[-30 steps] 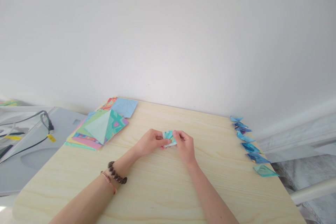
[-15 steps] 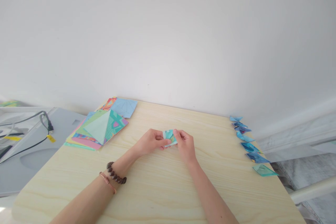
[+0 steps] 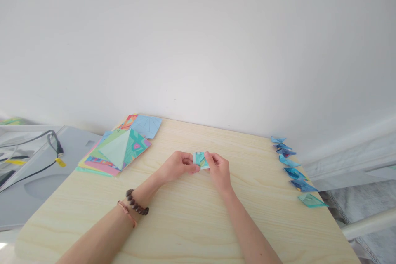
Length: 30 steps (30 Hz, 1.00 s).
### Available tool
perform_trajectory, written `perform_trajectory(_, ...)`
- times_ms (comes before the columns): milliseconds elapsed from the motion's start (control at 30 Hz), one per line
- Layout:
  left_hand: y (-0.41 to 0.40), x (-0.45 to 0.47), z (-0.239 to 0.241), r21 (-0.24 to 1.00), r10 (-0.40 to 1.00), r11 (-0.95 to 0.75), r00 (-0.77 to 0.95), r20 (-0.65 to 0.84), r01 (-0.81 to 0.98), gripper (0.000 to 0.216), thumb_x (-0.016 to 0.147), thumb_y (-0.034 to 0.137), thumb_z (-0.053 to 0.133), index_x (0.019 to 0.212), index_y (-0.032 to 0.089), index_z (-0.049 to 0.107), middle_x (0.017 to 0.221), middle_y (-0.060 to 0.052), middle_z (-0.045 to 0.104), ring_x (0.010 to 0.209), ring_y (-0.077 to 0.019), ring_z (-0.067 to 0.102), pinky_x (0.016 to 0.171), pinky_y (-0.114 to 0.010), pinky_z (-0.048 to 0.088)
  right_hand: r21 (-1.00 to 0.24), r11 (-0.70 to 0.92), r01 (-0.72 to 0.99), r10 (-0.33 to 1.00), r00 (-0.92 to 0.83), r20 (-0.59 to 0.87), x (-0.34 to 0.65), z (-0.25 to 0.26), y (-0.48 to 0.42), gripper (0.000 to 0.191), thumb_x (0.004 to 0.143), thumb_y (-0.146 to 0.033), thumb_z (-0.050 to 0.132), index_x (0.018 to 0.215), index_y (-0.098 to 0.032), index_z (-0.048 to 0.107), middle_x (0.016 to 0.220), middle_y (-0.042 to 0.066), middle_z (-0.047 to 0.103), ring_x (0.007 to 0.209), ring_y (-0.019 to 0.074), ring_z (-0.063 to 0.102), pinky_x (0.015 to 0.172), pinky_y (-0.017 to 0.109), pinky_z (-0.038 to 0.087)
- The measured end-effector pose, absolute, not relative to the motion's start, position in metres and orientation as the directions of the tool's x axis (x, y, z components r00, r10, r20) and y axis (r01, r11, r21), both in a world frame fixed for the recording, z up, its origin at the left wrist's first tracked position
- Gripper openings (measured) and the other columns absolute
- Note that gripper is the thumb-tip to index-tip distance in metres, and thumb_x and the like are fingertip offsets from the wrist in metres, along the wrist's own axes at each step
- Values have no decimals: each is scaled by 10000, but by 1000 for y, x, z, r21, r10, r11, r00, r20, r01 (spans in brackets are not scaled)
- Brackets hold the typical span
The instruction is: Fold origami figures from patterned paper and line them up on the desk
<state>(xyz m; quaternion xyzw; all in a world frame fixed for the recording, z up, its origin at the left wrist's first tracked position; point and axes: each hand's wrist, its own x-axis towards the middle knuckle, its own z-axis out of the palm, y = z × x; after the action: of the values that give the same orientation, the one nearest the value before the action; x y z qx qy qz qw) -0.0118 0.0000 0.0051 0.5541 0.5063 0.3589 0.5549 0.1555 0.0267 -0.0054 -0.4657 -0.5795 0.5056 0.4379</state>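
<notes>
My left hand (image 3: 177, 166) and right hand (image 3: 220, 169) pinching a small folded teal paper piece (image 3: 200, 159) between their fingers, above the pale wooden desk (image 3: 192, 218), stack of colourful paper squares (image 3: 119, 146) lying nearby.

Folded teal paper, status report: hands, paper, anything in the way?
Left hand and right hand both pinch the folded teal paper above the wooden table. Nothing obstructs; paper stack sits left, folded blue pieces right.
</notes>
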Motion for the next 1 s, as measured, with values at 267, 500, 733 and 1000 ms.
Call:
perform_trajectory(267, -1, -23, 9, 948, 972, 28, 214, -101, 318, 606, 649, 441, 698, 1167, 182, 516, 836, -37, 665, 679, -152, 603, 596, -246, 483, -825, 349, 445, 926, -298, 231, 163, -10, 32, 357, 866, -432, 455, 744, -160, 650, 697, 38, 624, 660, 141, 515, 627, 246, 397)
perform_trajectory(500, 5, -39, 2, 629, 895, -441, 369, 252, 640, 234, 803, 357, 583, 994, 257, 674, 1105, -56, 596, 866, -154, 588, 755, -259, 479, -601, 533, 596, 846, -391, 362, 167, -16, 39, 250, 868, -364, 497, 775, -194, 656, 797, 43, 605, 791, 163, 543, 779, 303, 401)
perform_trajectory(733, 5, -32, 3, 402, 784, -621, 530, 323, 673, 227, 871, 314, 498, 995, 279, 684, 1016, -54, 635, 905, -164, 556, 785, -283, 475, -554, 616, 560, 787, -441, 431, 173, -14, 38, 163, 838, -324, 566, 941, -216, 631, 904, 43, 569, 851, 162, 534, 788, 302, 417)
perform_trajectory(1000, -10, -30, 8, 215, 750, -658, 603, 271, 722, 275, 913, 228, 408, 1108, 219, 603, 1068, -64, 632, 1019, -198, 544, 846, -347, 445, -290, 811, 509, 585, -688, 430, 196, -14, 25, 207, 890, -183, 466, 972, -231, 651, 901, 45, 602, 858, 154, 497, 775, 303, 380)
